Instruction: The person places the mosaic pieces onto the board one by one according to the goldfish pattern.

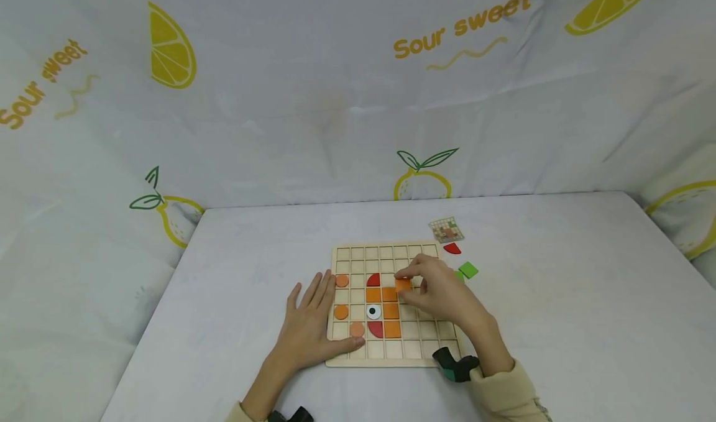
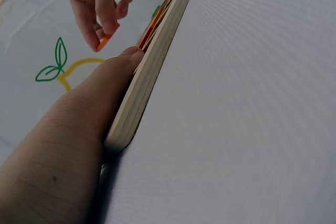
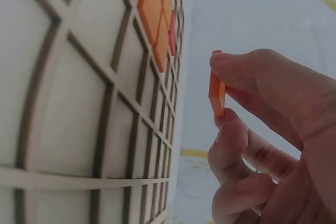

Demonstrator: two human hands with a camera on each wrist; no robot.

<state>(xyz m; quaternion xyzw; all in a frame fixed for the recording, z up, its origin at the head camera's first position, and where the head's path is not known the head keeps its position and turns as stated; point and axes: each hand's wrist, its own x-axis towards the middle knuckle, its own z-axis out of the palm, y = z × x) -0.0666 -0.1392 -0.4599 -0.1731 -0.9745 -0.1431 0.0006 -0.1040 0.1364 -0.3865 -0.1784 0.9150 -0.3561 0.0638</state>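
In the head view a wooden grid board (image 1: 411, 349) lies flat on the white table. My right hand (image 1: 442, 288) pinches an orange square tile (image 1: 403, 284) between thumb and fingers. The right wrist view shows that tile (image 3: 217, 90) held up off the board. My left hand (image 1: 310, 329) lies along the board's left side with straight fingers, its thumb over the lower left corner. Orange squares (image 1: 391, 311), red quarter-round pieces (image 1: 375, 329), a white eye disc (image 1: 373, 312) and orange round discs (image 1: 341, 312) sit in cells of the grid.
Behind the board's far right corner lies a small pattern card (image 1: 446, 230). Near it are a loose red piece (image 1: 452, 248) and green square tiles (image 1: 468, 270), one partly hidden by my right hand. A white cloth with lemon prints (image 1: 313, 99) hangs behind the table.
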